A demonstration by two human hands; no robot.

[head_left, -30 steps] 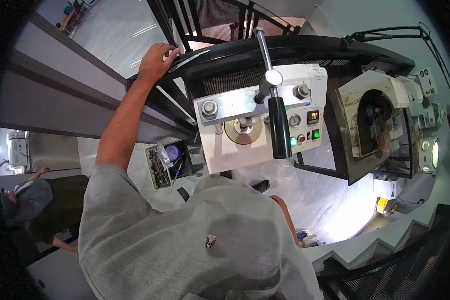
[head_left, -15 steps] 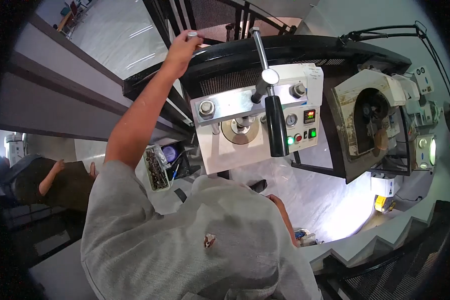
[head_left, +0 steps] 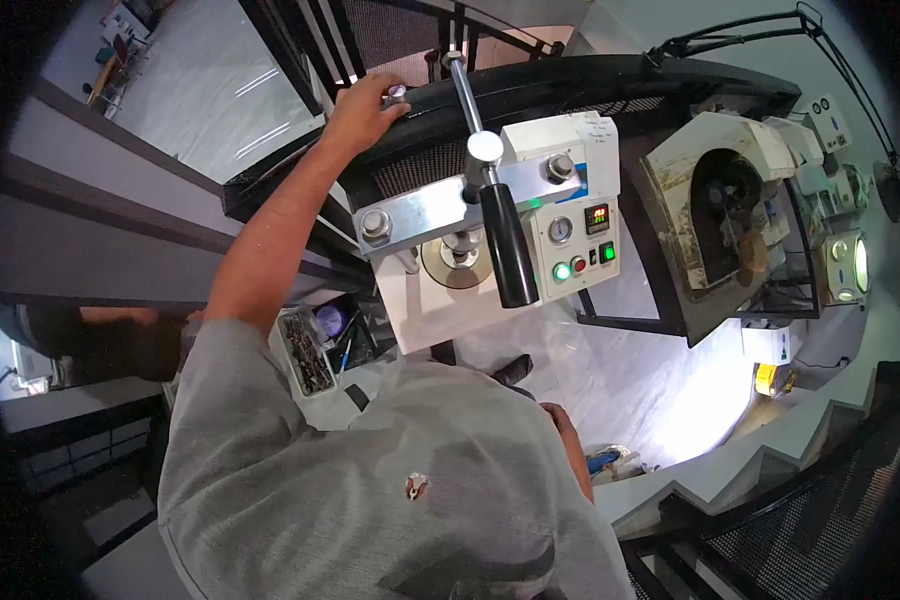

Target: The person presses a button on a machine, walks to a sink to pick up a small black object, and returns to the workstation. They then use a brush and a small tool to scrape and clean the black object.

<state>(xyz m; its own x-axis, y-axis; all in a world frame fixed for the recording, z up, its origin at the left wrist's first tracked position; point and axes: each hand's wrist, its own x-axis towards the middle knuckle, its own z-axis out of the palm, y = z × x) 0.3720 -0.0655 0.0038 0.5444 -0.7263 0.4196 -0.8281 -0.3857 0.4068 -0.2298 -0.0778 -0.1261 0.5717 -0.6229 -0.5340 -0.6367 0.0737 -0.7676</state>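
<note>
My left hand point(head_left: 363, 112) is stretched out to the black curved rail behind the machine. Its fingers are closed around a small, short metallic cylinder point(head_left: 398, 92) with a shiny round top. Just right of that arm stands a white benchtop press point(head_left: 410, 310) with a steel crossbar point(head_left: 420, 212) held by two large nuts. A black-handled lever point(head_left: 508, 245) rises over the crossbar, and a round metal plate point(head_left: 440, 268) sits beneath it. My right hand point(head_left: 558, 415) hangs low beside my body, away from the press; its fingers are mostly hidden.
The press's control panel point(head_left: 580, 245) has a gauge, lit display and buttons. A stained white machine point(head_left: 685, 200) with a round dark opening stands to the right. At lower left, a clear bin point(head_left: 305, 350) of small dark pieces sits beside a purple round thing point(head_left: 330, 320). Steps point(head_left: 760, 475) descend at lower right.
The view has shifted, so the press appears farther left. My left hand still holds the small cylinder, which has tilted and come lower beside the rail. The figure at far left has changed position.
</note>
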